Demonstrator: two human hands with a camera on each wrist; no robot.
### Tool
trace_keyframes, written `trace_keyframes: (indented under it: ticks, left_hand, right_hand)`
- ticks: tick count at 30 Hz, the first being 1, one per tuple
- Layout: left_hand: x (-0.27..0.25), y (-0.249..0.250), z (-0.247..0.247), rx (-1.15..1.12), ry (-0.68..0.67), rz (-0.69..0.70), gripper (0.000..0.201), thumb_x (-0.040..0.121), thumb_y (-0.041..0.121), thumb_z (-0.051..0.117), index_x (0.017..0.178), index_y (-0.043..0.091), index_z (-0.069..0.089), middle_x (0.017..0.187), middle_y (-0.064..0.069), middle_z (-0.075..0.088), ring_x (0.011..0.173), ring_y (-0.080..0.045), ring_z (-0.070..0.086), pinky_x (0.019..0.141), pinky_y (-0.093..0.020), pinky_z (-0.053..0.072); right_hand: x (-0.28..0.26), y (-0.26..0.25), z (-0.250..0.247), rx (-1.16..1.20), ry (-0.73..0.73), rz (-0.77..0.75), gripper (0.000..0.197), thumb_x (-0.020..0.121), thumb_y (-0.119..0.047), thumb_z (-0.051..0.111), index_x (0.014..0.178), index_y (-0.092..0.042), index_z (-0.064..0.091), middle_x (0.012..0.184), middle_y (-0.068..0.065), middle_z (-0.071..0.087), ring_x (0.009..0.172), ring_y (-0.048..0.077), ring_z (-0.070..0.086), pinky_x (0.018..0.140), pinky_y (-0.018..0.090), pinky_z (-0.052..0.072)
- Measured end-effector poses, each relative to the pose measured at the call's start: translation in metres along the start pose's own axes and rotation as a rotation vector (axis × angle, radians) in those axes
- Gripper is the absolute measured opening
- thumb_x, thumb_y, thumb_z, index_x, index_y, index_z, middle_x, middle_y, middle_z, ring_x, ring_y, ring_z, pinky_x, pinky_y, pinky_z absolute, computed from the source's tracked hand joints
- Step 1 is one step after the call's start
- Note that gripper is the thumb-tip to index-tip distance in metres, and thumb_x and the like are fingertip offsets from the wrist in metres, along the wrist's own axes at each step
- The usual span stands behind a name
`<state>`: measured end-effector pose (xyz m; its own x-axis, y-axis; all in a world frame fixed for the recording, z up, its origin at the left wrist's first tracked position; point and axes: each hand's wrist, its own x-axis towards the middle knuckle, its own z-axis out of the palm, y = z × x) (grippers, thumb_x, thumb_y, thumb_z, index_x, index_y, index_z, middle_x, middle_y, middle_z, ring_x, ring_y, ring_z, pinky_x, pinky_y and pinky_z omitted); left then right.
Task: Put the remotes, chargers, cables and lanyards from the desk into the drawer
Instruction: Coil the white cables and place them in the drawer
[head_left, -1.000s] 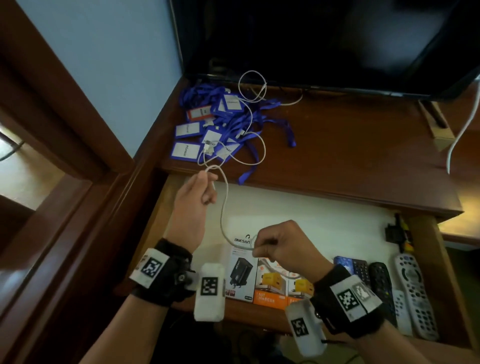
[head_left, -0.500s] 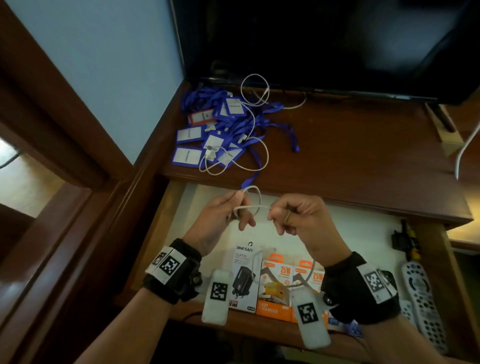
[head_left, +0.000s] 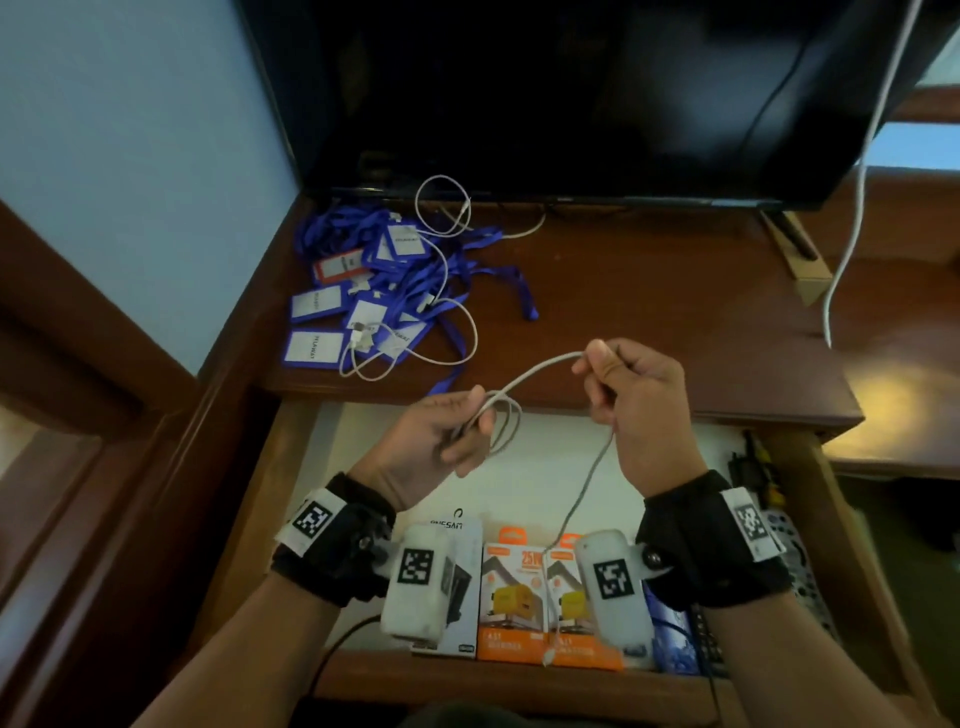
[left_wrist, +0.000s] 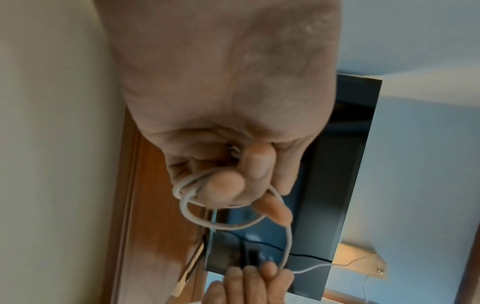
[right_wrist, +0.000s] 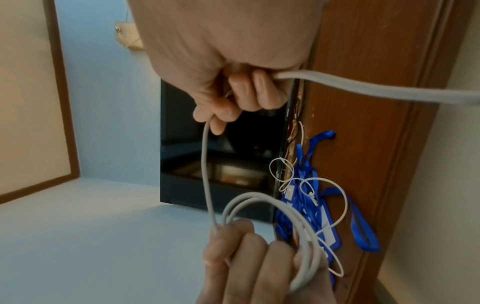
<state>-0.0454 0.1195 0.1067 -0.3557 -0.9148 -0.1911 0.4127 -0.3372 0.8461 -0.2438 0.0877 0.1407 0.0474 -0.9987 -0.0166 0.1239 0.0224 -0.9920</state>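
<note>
A white cable (head_left: 540, 371) runs between both hands above the open drawer (head_left: 291, 467). My left hand (head_left: 441, 431) grips small coils of it (left_wrist: 207, 205) (right_wrist: 298, 236). My right hand (head_left: 623, 384) pinches the cable (right_wrist: 207, 164) higher up, and its loose tail hangs down to the boxes. Blue lanyards (head_left: 384, 275) with badge holders lie at the desk's back left, with another white cable (head_left: 447, 332) looped over them. Charger boxes (head_left: 519, 597) stand at the drawer's front, and remotes (head_left: 795, 571) lie at its right, partly hidden by my right wrist.
A dark television (head_left: 571, 93) stands at the back of the wooden desk (head_left: 649, 312). A white cord (head_left: 852, 208) hangs down at the right. A small wooden block (head_left: 800, 265) sits by the screen's right foot. A blue wall (head_left: 130, 156) borders the left side.
The hands have moved apart after meeting. My left hand now holds more coils, and my right hand has drawn a length of cable up and to the right.
</note>
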Motion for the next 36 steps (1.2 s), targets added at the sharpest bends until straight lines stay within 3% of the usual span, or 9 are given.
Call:
trace_keyframes:
  ticks: [3, 7, 10, 13, 16, 19, 22, 25, 36]
  left_hand:
    - [0.005, -0.001, 0.004, -0.076, -0.038, -0.022, 0.033, 0.088, 0.034, 0.049, 0.065, 0.013, 0.063, 0.037, 0.006, 0.03, 0.034, -0.009, 0.026, 0.062, -0.037, 0.007]
    - [0.01, 0.007, 0.01, -0.19, -0.087, -0.037, 0.031, 0.087, 0.033, 0.049, 0.065, 0.014, 0.06, 0.038, 0.007, 0.032, 0.032, -0.007, 0.027, 0.061, -0.026, 0.033]
    - [0.012, 0.012, 0.016, -0.297, -0.086, -0.032, 0.036, 0.094, 0.032, 0.041, 0.065, 0.016, 0.055, 0.04, 0.008, 0.032, 0.033, -0.007, 0.029, 0.06, -0.024, 0.039]
    - [0.015, 0.012, 0.023, -0.325, -0.056, -0.05, 0.039, 0.094, 0.035, 0.04, 0.062, 0.017, 0.052, 0.042, 0.007, 0.03, 0.034, -0.009, 0.028, 0.059, -0.027, 0.02]
    - [0.014, 0.008, 0.032, -0.277, 0.003, -0.065, 0.04, 0.091, 0.039, 0.045, 0.058, 0.017, 0.048, 0.041, 0.006, 0.026, 0.033, -0.01, 0.025, 0.052, -0.027, 0.01]
    - [0.011, 0.0, 0.035, -0.234, 0.038, -0.07, 0.039, 0.092, 0.039, 0.041, 0.06, 0.016, 0.045, 0.043, 0.005, 0.025, 0.035, -0.01, 0.024, 0.052, -0.027, 0.014]
    - [0.01, -0.01, 0.033, -0.258, 0.008, -0.079, 0.036, 0.096, 0.034, 0.037, 0.068, 0.015, 0.047, 0.047, 0.004, 0.027, 0.038, -0.011, 0.029, 0.064, -0.027, 0.034]
    - [0.009, -0.016, 0.032, -0.283, 0.013, -0.099, 0.032, 0.097, 0.029, 0.037, 0.072, 0.014, 0.051, 0.049, 0.004, 0.027, 0.04, -0.011, 0.029, 0.071, -0.029, 0.042]
    - [0.004, 0.026, 0.0, -0.32, 0.319, 0.173, 0.035, 0.1, 0.026, 0.035, 0.068, 0.018, 0.047, 0.049, 0.005, 0.025, 0.042, -0.011, 0.027, 0.064, -0.027, 0.041]
  right_hand:
    - [0.002, 0.001, -0.006, 0.02, 0.034, 0.004, 0.033, 0.1, -0.012, 0.047, 0.071, -0.005, 0.06, 0.049, 0.001, 0.038, 0.044, 0.011, 0.027, 0.043, 0.024, 0.019]
    - [0.005, 0.001, -0.011, 0.013, 0.015, 0.02, 0.03, 0.098, -0.018, 0.05, 0.072, -0.006, 0.061, 0.049, 0.0, 0.037, 0.042, 0.01, 0.026, 0.042, 0.024, 0.018]
    - [0.002, 0.001, -0.012, -0.029, -0.114, 0.079, 0.031, 0.089, -0.032, 0.059, 0.083, -0.002, 0.063, 0.053, 0.0, 0.039, 0.042, 0.008, 0.027, 0.04, 0.02, 0.021]
    - [-0.005, 0.005, -0.008, -0.087, -0.225, 0.139, 0.046, 0.082, -0.041, 0.062, 0.085, 0.005, 0.058, 0.056, 0.001, 0.042, 0.042, 0.008, 0.029, 0.039, 0.019, 0.025]
    - [-0.011, 0.009, -0.002, -0.101, -0.257, 0.168, 0.033, 0.083, -0.038, 0.063, 0.078, -0.006, 0.058, 0.054, 0.001, 0.042, 0.042, 0.008, 0.028, 0.04, 0.019, 0.024]
    - [-0.016, 0.015, -0.001, -0.148, -0.242, 0.184, 0.023, 0.091, -0.023, 0.062, 0.087, -0.001, 0.062, 0.051, -0.003, 0.043, 0.043, 0.008, 0.03, 0.04, 0.02, 0.025]
    - [-0.018, 0.019, -0.004, -0.151, -0.222, 0.198, 0.018, 0.093, -0.015, 0.061, 0.076, -0.009, 0.058, 0.05, -0.002, 0.042, 0.041, 0.008, 0.029, 0.039, 0.02, 0.025]
    - [-0.02, 0.024, -0.007, -0.128, -0.195, 0.214, 0.018, 0.091, -0.014, 0.062, 0.075, -0.009, 0.056, 0.049, -0.002, 0.04, 0.041, 0.008, 0.028, 0.038, 0.019, 0.024]
    - [-0.026, 0.055, -0.036, -0.117, 0.016, 0.286, 0.023, 0.087, -0.011, 0.067, 0.071, -0.011, 0.052, 0.055, 0.001, 0.038, 0.049, 0.011, 0.029, 0.043, 0.022, 0.025]
